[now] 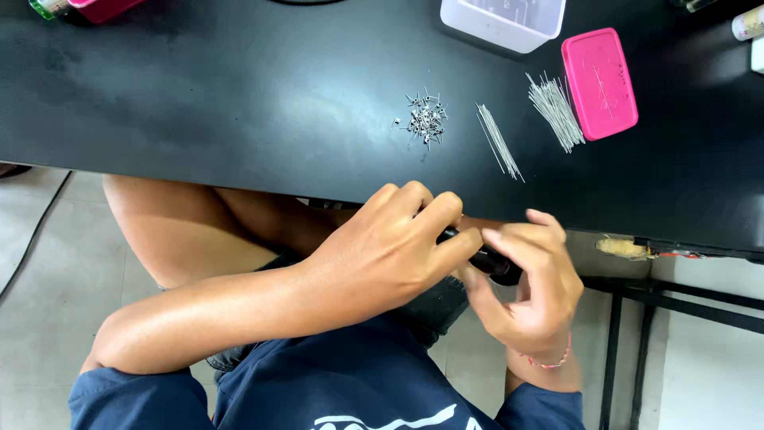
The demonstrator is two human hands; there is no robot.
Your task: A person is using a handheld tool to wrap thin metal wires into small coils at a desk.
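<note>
My left hand [390, 251] and my right hand [529, 283] meet just below the near edge of the black table [239, 95], above my lap. Both close around a small black cylindrical tool [487, 259] held between them; most of it is hidden by my fingers. On the table beyond lie a small heap of tiny metal parts [426, 119], a thin row of straight wires [499, 141] and a larger bundle of wires [555, 111].
A pink lid [599, 81] lies at the right next to the larger wire bundle. A clear plastic box [503, 20] stands at the far edge. A pink container [99, 8] sits at the far left corner. Tiled floor and a black table frame [676, 299] lie below.
</note>
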